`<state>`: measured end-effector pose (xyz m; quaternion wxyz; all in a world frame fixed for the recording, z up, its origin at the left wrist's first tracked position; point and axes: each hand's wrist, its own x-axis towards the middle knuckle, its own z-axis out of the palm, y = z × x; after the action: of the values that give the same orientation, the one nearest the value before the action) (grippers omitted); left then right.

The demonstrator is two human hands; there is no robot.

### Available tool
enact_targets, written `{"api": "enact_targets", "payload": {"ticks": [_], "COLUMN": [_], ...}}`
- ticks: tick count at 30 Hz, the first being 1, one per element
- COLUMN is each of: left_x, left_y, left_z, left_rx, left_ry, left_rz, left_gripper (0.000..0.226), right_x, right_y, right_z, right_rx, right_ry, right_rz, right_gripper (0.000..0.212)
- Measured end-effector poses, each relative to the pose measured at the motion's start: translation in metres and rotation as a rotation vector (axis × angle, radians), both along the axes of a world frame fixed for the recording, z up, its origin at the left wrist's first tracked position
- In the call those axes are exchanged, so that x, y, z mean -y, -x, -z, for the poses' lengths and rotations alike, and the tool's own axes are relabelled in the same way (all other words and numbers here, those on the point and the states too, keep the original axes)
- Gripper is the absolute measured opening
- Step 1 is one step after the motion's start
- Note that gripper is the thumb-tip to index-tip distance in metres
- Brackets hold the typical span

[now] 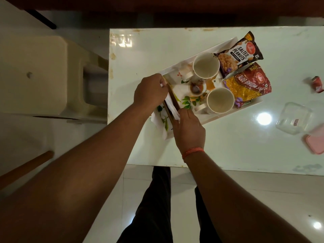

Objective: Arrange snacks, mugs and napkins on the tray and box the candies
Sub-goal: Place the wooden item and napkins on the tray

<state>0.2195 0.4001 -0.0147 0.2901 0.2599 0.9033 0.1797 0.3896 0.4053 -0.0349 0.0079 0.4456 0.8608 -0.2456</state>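
A white floral tray (177, 67) lies slanted on the glossy table. It carries two empty mugs (206, 66) (220, 100), a salted peanuts packet (240, 53) and a red aloo bhujia packet (249, 85). At the tray's near left end stands a wooden napkin holder (172, 99) with white napkins (171, 105) in it. My left hand (149, 91) grips its far end and my right hand (190, 128) grips its near end. A loose white napkin (160, 125) hangs off the tray's corner.
At the table's right lie a red candy wrapper (317, 84), a clear plastic box (293, 120) and a pink lid (314, 143). A beige plastic stool (43, 76) stands left of the table. My legs are below the near edge.
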Motion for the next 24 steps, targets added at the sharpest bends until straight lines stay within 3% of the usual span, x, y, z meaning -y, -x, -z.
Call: {"api": "enact_targets", "payload": {"ticks": [12,20,24], "left_x": [-0.005,0.003,0.026], "left_y": [0.003,0.000,-0.004], "left_z": [0.015,0.018,0.019], "left_rx": [-0.038,-0.094,-0.066], "left_ry": [-0.010,-0.058,-0.183], "left_rz": [0.035,-0.071,-0.310], "left_gripper": [0.011,0.059,0.060], "right_x": [-0.001,-0.007,-0.027], "right_y": [-0.004,-0.023,-0.053], "right_z": [0.013,0.003,-0.019], "right_rx": [0.043,-0.043,-0.120], "right_ry": [0.034,0.071,-0.021], "right_rz": [0.042,0.041,-0.010], "right_gripper": [0.018,0.027,0.032]}}
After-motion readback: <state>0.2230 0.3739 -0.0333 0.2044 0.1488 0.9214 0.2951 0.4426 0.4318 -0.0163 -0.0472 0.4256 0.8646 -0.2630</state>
